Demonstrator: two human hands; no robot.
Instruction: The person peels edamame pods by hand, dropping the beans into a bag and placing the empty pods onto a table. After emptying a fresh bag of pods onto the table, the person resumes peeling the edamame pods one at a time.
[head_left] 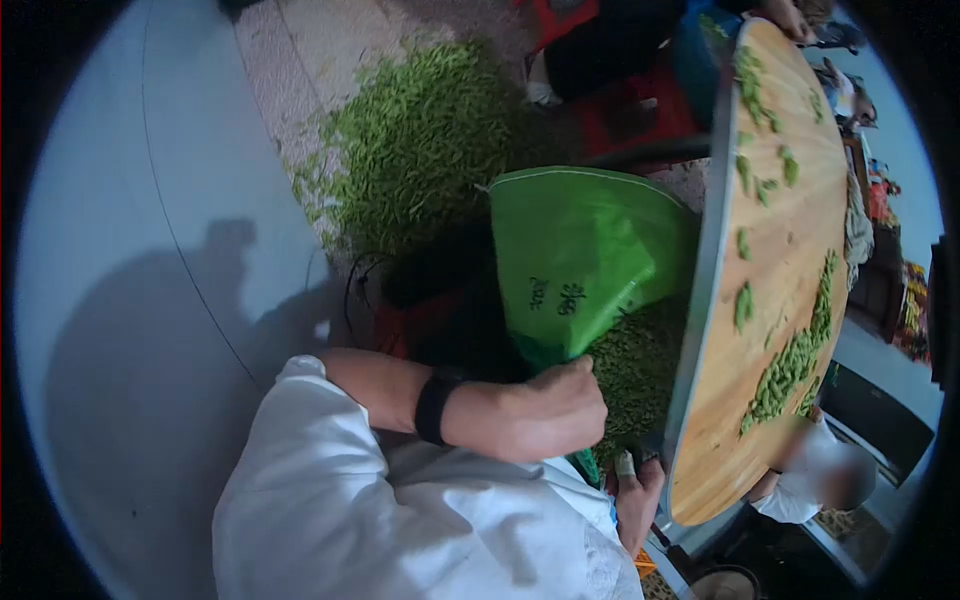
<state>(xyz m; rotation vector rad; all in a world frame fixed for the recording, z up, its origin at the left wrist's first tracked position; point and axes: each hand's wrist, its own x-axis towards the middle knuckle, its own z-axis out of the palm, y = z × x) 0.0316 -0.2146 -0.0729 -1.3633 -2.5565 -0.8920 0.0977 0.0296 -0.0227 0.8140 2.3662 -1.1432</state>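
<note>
The back of my left hand (555,412), with a black band at the wrist, faces the camera; its fingers are closed on the gathered edge of a green bag (590,250) with dark writing. Many small green pods (635,375) lie beside the bag's opening. Lower right, my right hand (640,490) is partly hidden at the edge of these pods, its thumb and fingers pinched together. The thumb has a pale tip, and what the fingers hold is too small to tell.
A round wooden table (760,260) with scattered green pods rises on the right. A large pod pile (420,140) covers the floor at the top, near red stools (635,110). One person's hand (787,18) is at the table's top; another person (800,495) is at lower right.
</note>
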